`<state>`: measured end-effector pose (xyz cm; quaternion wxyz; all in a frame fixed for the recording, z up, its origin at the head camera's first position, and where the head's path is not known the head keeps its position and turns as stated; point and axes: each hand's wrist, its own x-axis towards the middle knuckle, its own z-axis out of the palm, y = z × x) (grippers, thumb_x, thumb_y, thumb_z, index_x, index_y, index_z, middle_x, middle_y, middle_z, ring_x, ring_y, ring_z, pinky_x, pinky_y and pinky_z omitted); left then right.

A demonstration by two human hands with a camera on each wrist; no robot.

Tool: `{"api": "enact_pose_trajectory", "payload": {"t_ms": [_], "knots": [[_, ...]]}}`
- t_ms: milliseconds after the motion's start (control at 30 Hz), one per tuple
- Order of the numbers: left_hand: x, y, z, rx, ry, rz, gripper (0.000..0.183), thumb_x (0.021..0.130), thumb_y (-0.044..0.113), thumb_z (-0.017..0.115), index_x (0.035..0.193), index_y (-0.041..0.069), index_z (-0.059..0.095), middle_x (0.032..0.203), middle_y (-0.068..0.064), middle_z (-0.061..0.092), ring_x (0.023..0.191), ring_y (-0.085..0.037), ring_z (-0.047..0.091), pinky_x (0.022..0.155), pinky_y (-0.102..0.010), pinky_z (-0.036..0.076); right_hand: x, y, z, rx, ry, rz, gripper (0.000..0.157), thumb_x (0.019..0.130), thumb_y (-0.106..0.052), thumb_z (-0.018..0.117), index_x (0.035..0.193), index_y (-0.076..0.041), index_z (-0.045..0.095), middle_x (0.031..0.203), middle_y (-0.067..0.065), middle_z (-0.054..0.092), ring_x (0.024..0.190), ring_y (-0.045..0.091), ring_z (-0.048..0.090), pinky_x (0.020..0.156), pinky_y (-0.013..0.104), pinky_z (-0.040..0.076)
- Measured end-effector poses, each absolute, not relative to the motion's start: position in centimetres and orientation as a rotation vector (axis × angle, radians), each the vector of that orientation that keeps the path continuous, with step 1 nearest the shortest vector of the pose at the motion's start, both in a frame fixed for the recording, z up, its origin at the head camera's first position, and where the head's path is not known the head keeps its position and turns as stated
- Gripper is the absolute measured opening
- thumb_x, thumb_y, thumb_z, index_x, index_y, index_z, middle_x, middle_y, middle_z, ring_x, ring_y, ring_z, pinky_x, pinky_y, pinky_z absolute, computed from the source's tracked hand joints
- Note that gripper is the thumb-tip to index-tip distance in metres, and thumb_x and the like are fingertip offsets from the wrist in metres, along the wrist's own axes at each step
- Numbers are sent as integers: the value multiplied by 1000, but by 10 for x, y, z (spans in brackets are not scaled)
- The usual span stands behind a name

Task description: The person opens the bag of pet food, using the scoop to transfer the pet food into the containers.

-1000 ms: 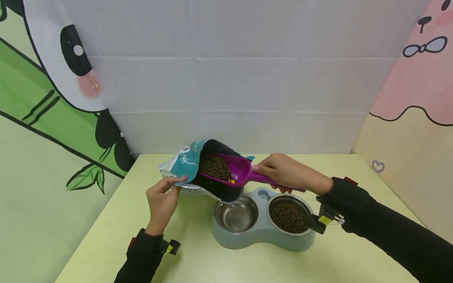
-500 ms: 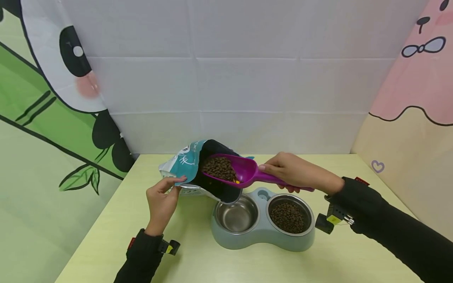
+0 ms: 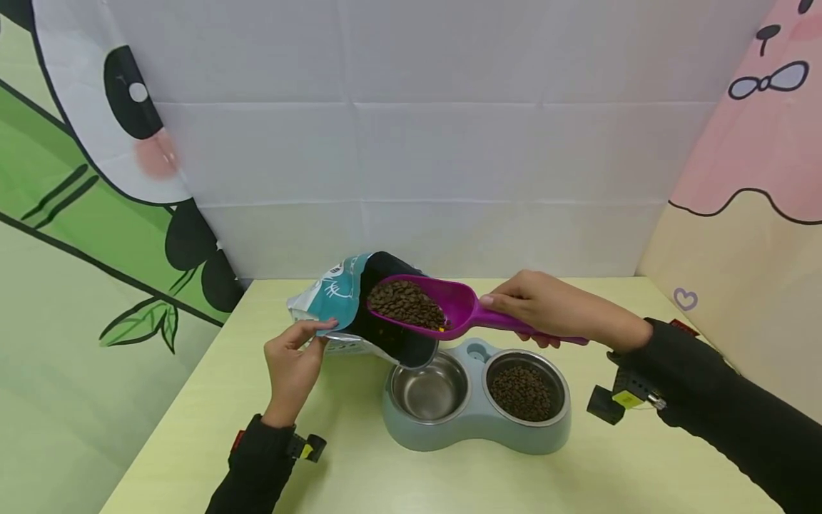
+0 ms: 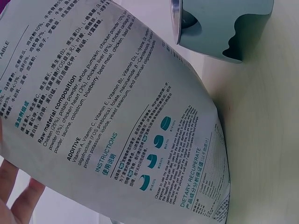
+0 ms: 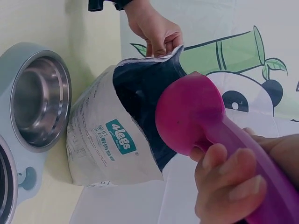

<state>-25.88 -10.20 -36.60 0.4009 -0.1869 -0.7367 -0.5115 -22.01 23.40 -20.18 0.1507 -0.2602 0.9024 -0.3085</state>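
Note:
My left hand [image 3: 297, 368] pinches the rim of a teal and white pet food bag [image 3: 340, 296], which leans with its dark mouth toward the right. In my right hand [image 3: 546, 307] is the handle of a magenta scoop [image 3: 459, 307], heaped with brown kibble [image 3: 404, 303]. The scoop's front end still lies within the bag's mouth. Printed text covers the bag's side in the left wrist view, where a few left fingers [image 4: 28, 200] show at the edge. From the right wrist view, the scoop's underside hides the kibble.
Just in front of the bag stands a blue-grey double feeder [image 3: 478, 428]. Its left steel bowl [image 3: 430, 389] holds nothing; its right bowl [image 3: 560, 414] contains kibble. All this is on a pale yellow table [image 3: 359, 464], backed by a white sheet [image 3: 449, 164].
My right hand has drawn the scoop to the right and slightly up, bringing more of it out of the bag. The left hand and bag have barely moved.

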Motion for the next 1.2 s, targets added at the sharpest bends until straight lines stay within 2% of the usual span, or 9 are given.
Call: {"api": "enact_pose_trajectory", "payload": {"t_ms": [333, 667, 1033, 1200], "knots": [[-259, -101, -365, -471, -1859, -1298, 20, 77, -9, 61, 87, 7, 68, 85, -11, 67, 83, -22, 63, 80, -21, 46, -212, 250, -193, -698, 2597, -880, 30, 95, -36, 42, 97, -14, 63, 57, 6, 51, 40, 19, 45, 37, 32, 43], [-259, -101, -365, -459, -1875, -1300, 21, 76, -11, 60, 86, 5, 67, 84, -12, 67, 83, -22, 63, 80, -20, 46, -204, 273, -186, -659, 2613, -880, 27, 95, -33, 43, 95, -13, 62, 58, 6, 51, 41, 18, 45, 36, 32, 43], [-260, -100, -367, -470, -1861, -1294, 20, 76, -9, 62, 86, 7, 68, 84, -11, 67, 83, -21, 63, 80, -20, 46, -197, 306, -186, -641, 2630, -880, 28, 96, -29, 41, 107, -11, 59, 58, 6, 50, 39, 18, 44, 33, 34, 41], [-259, -101, -366, -467, -1860, -1294, 20, 76, -8, 62, 86, 8, 68, 84, -10, 67, 83, -21, 63, 81, -20, 46, -195, 314, -190, -652, 2635, -885, 27, 97, -27, 41, 106, -10, 59, 58, 5, 50, 38, 17, 44, 33, 33, 41]]}}
